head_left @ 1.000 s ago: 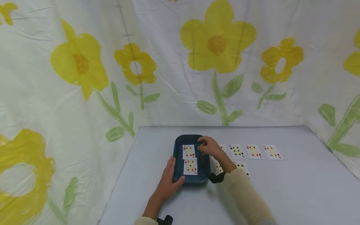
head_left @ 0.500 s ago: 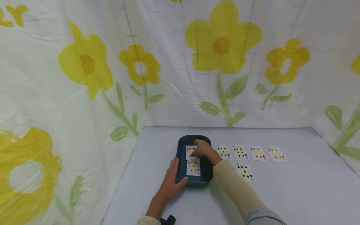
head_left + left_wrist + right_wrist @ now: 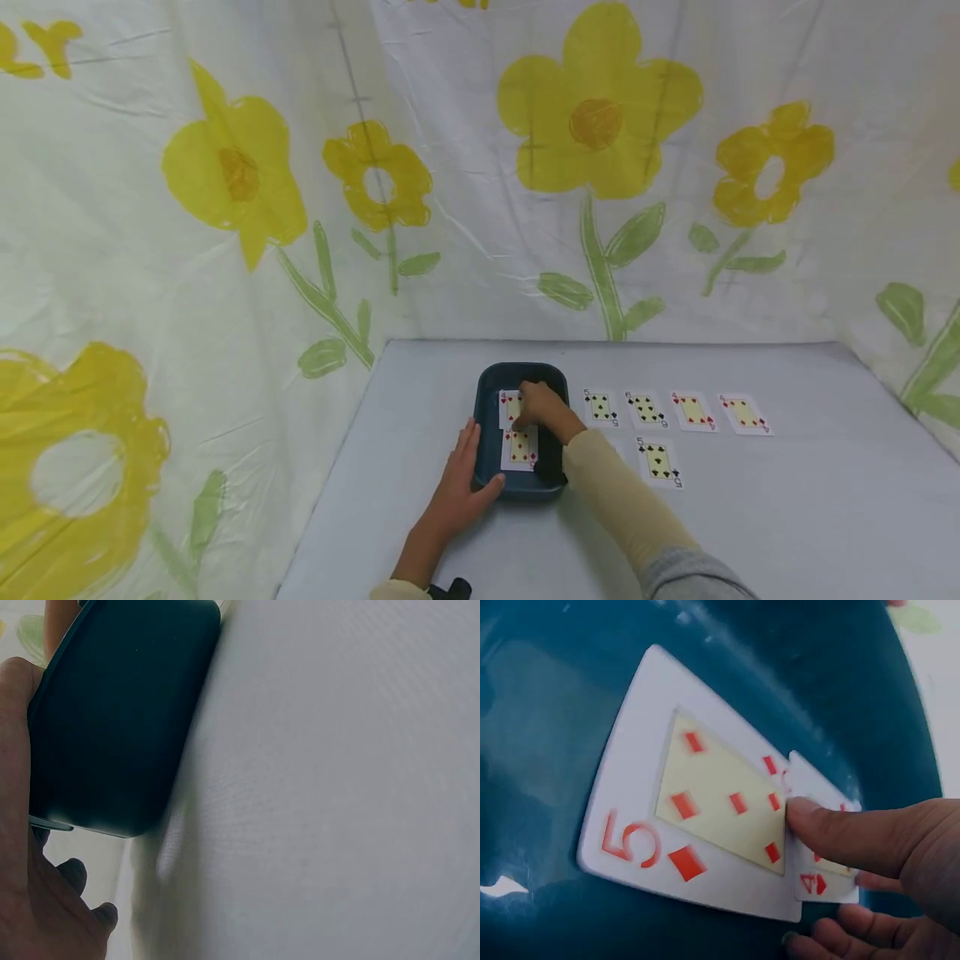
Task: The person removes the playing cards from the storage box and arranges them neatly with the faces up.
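Observation:
A dark blue tray (image 3: 487, 462) stands on the table, holding a four of hearts (image 3: 509, 407) above a five of diamonds (image 3: 517, 451). My left hand (image 3: 455, 485) rests against the tray's left side, fingers extended, thumb at the near rim. The left wrist view shows the tray's outer wall (image 3: 127, 720) beside that hand. Inside the tray, my right hand (image 3: 545, 408) pinches the four of hearts between thumb and fingers, partly covering it. In the right wrist view, the thumb (image 3: 825, 825) lies where the two cards meet; the five of diamonds (image 3: 705, 806) lies flat.
Right of the tray, a row of face-up cards holds a black five (image 3: 600, 408), a black six (image 3: 645, 410), a four of hearts (image 3: 693, 412) and a four of diamonds (image 3: 745, 415). A five of clubs (image 3: 660, 462) lies below. My right sleeve (image 3: 622, 492) partly covers another card.
My right hand has moved left and down from the tray's far right rim onto the four of hearts. My left hand stays at the tray; the head view has shifted slightly.

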Action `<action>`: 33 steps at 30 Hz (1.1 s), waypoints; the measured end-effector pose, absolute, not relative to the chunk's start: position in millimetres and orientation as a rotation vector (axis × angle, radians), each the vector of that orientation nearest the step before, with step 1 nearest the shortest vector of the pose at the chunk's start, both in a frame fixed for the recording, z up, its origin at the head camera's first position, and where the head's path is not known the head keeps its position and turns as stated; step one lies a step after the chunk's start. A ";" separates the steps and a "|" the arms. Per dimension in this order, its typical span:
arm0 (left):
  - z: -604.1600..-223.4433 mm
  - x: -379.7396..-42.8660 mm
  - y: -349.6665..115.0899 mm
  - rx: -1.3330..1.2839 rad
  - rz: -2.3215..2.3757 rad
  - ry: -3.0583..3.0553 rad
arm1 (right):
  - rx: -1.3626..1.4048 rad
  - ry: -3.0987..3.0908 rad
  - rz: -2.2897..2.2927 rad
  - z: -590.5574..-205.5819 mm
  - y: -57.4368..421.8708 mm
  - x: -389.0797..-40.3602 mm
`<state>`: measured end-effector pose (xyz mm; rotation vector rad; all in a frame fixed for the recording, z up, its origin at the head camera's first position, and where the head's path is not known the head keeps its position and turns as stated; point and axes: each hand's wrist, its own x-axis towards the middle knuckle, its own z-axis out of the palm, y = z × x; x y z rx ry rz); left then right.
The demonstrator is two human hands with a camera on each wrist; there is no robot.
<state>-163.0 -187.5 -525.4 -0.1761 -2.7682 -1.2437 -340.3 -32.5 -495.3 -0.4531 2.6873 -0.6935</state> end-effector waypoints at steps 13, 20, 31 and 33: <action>-525.2 -164.3 -187.8 -0.170 -1.245 -2.773 | -0.361 2.585 -0.722 -492.8 -33.9 -347.6; -522.2 -164.0 -186.7 -0.171 -1.252 -2.767 | -0.303 2.614 -0.682 -492.0 -34.3 -342.2; -525.2 -163.6 -187.4 -0.159 -1.247 -2.768 | -0.426 2.714 -0.982 -502.7 -28.5 -336.7; -526.1 -163.4 -186.5 -0.162 -1.250 -2.767 | -0.430 2.692 -1.084 -505.8 -25.5 -338.2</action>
